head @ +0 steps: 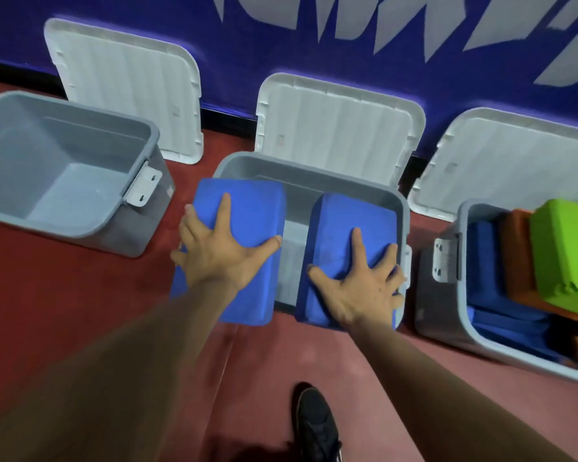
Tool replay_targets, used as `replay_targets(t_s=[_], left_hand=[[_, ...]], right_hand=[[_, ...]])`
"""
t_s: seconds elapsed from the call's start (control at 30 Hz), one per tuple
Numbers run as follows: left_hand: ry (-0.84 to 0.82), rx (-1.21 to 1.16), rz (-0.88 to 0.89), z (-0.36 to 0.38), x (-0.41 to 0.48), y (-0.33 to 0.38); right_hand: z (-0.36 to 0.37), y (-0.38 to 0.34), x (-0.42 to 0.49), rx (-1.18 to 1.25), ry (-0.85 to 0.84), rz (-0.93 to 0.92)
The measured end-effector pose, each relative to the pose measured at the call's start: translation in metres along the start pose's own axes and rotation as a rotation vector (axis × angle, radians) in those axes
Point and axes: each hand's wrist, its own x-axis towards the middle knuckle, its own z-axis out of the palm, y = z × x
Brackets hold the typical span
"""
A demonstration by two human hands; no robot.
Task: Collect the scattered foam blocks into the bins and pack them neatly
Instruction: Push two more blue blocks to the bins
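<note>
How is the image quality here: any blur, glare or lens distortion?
Head view: lighting even, no glare. The left hand and right hand, gripping the left blue block and right blue block, are sharp; the left bin and forearms are softer. Wide-angle bends the banner edge and white lids.

Bare left hand (221,251), bare right hand (357,291), black lace-up shoe (314,425)

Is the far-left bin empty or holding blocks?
Empty: the left bin shows only its bare grey floor and walls, with no foam blocks inside.
</note>
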Motion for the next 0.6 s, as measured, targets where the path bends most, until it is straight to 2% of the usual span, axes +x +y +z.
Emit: replay_targets(t_s=[0.2, 0.3, 0.6], left_hand=[[-0.029, 0.070, 0.000, 0.030, 0.050, 0.049], [-0.046, 0.115, 0.015, 0.042, 0.067, 0.057], [-0.126, 0.178, 0.010, 0.081, 0.088, 0.066]], right_hand=[[-0.010, -0.001, 0.069, -0.103, -0.045, 0.010], [-0.008, -0.004, 0.094, -0.099, -0.076, 0.052], [0.022, 0.008, 0.126, -0.176, -0.100, 0.029]])
